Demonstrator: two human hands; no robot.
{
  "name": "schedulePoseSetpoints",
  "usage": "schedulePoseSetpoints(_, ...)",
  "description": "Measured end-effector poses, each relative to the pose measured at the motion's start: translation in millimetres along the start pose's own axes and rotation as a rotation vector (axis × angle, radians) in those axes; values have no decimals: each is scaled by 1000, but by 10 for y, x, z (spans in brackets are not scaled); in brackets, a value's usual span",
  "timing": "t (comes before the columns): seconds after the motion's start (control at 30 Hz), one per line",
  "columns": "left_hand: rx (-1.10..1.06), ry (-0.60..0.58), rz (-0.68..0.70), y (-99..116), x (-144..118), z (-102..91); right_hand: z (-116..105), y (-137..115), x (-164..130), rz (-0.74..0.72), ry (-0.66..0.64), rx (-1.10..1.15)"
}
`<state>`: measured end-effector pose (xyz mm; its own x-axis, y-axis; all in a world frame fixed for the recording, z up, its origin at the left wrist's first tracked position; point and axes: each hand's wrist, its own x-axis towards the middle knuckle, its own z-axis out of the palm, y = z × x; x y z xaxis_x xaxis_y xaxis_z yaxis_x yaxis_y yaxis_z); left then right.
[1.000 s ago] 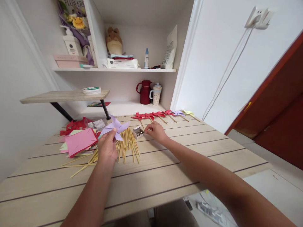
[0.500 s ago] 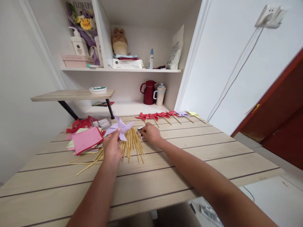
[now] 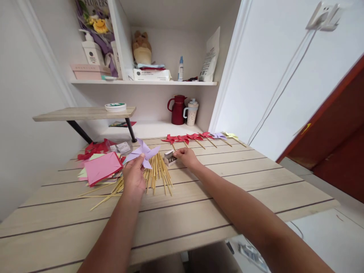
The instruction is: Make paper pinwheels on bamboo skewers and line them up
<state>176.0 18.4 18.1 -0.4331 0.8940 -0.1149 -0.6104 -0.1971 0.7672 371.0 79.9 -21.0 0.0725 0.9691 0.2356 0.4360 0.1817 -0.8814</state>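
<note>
My left hand holds a folded lilac paper pinwheel a little above the wooden table. Under it lies a heap of thin bamboo sticks. My right hand rests just right of a small open white box of pins, fingertips pinched together at the box's edge; whether a pin is between them is too small to tell. Left of my left hand lies a stack of coloured paper squares, pink on top.
Several finished pinwheels on sticks, red, lilac and yellow, lie in a row at the table's far edge. A red jug and a mug stand behind. A raised wooden shelf stands at the back left. The table's front edge is near me.
My right hand went onto the pin box and has now drawn back to its right side, so the box shows again. The left hand keeps the lilac pinwheel almost still.
</note>
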Motion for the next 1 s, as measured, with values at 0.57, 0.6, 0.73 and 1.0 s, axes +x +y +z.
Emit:
schedulePoseSetpoints(0.57, -15, -52, -21, -6, -57, 33, -21, -203, -20, -128, -54, -431)
schedulePoseSetpoints(0.6, -15, -55, -25, -5, -60, 35, -6, -222, -22, -129, -67, -466)
schedulePoseSetpoints(0.73, -2, -75, -29, -5, -65, 36, 39, -290, -18, -122, -100, -564)
schedulePoseSetpoints(1.0, 16, -121, -41, -21, -63, 24, 10, -258, 64, -80, -95, -495)
